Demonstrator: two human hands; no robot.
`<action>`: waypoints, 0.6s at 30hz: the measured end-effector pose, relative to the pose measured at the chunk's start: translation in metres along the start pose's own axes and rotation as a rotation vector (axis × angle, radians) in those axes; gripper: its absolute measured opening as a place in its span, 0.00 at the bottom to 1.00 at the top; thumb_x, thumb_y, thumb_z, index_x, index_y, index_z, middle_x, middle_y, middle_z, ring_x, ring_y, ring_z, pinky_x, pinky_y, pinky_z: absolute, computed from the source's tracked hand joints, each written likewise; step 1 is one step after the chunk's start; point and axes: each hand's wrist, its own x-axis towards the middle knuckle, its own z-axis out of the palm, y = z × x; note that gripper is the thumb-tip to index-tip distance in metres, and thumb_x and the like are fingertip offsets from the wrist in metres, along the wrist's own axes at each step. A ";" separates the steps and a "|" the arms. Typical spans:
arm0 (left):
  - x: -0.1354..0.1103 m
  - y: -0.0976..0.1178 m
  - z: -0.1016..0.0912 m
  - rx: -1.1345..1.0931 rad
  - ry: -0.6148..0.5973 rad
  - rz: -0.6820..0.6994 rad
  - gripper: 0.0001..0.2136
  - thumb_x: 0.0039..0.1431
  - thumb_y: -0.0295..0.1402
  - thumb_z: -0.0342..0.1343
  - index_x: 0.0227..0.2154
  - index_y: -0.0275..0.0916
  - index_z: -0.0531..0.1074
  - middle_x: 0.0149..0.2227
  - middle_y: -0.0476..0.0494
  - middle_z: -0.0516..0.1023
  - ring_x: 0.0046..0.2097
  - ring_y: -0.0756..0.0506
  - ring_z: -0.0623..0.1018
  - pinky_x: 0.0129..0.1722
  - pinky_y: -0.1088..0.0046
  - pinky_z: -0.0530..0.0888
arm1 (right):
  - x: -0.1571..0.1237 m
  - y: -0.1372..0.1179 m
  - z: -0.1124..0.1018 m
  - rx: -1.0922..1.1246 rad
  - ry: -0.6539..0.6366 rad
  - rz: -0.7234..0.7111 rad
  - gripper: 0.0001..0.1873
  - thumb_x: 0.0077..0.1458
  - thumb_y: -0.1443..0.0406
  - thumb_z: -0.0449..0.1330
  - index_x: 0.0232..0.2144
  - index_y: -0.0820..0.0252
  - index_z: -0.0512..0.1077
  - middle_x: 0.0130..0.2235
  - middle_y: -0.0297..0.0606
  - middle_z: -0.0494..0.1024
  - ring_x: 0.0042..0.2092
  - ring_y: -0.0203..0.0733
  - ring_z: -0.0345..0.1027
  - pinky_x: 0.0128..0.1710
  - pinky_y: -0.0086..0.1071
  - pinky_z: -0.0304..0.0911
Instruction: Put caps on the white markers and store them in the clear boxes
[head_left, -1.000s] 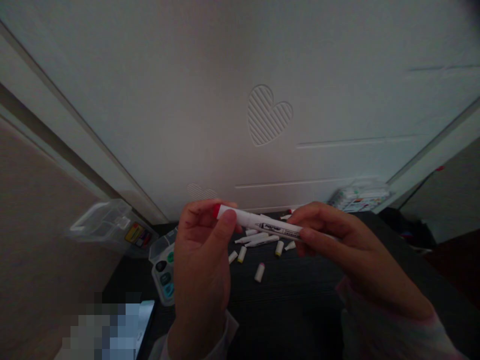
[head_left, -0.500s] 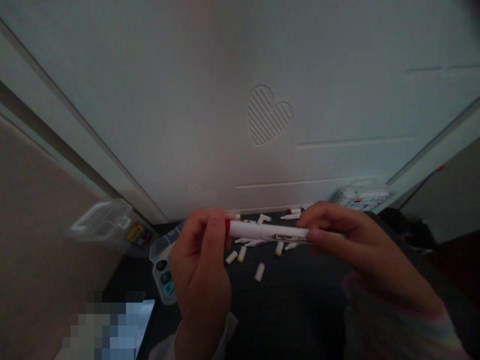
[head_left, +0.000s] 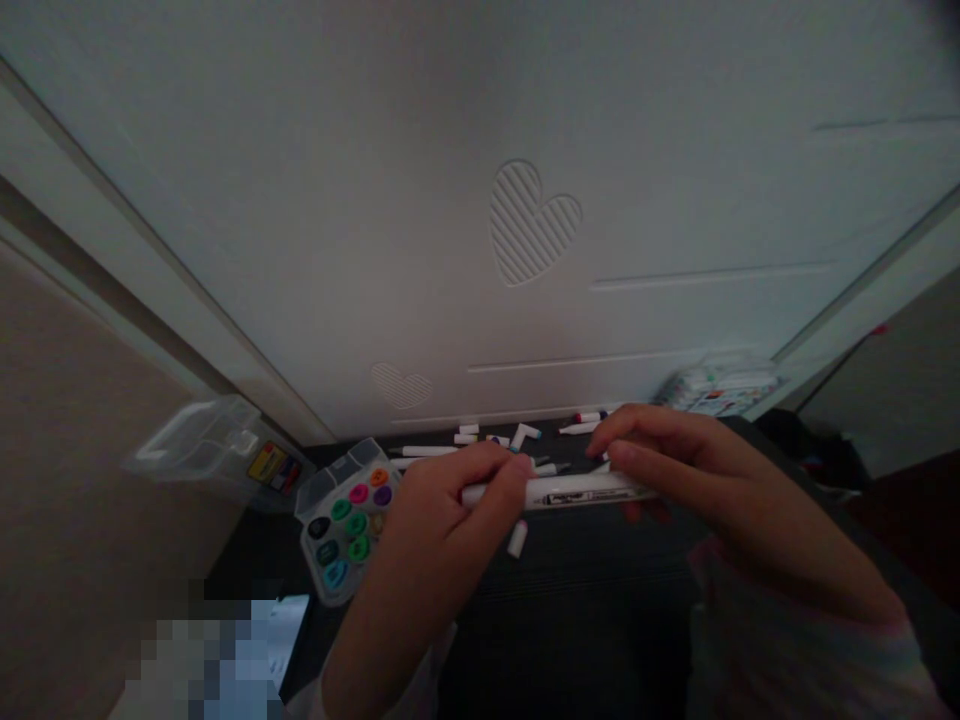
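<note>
Both hands hold one white marker (head_left: 581, 491) level above a dark mat (head_left: 592, 610). My left hand (head_left: 450, 510) is closed round the marker's left end, which hides the cap. My right hand (head_left: 675, 470) pinches the barrel's right part between thumb and fingers. Behind and below the marker lie several loose white markers and caps (head_left: 517, 437) on the mat. A clear box of markers with coloured ends (head_left: 346, 520) stands just left of my left hand.
A white door with embossed hearts (head_left: 531, 222) rises right behind the mat. The clear lid (head_left: 217, 450) lies at the left by the wall. A marker package (head_left: 716, 385) sits at the back right. A blurred patch covers the bottom left.
Both hands have dropped lower with the marker. My left hand turned over and closed on the red-capped end, so the red cap no longer shows. The box's coloured ends came into view.
</note>
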 end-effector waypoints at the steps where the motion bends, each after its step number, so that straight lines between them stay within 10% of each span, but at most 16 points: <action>1: 0.001 0.000 0.000 0.013 -0.017 0.002 0.12 0.54 0.32 0.50 0.18 0.39 0.72 0.16 0.52 0.67 0.21 0.51 0.65 0.20 0.76 0.58 | 0.000 0.000 0.001 0.001 -0.014 0.004 0.11 0.53 0.56 0.55 0.31 0.56 0.71 0.25 0.32 0.71 0.24 0.32 0.63 0.21 0.24 0.57; 18: 0.003 -0.006 -0.001 -0.063 -0.206 0.056 0.06 0.45 0.32 0.61 0.29 0.44 0.78 0.26 0.48 0.79 0.26 0.48 0.75 0.22 0.78 0.66 | 0.002 -0.003 0.005 0.012 -0.050 -0.050 0.22 0.55 0.49 0.48 0.28 0.59 0.71 0.22 0.34 0.70 0.22 0.32 0.62 0.20 0.25 0.59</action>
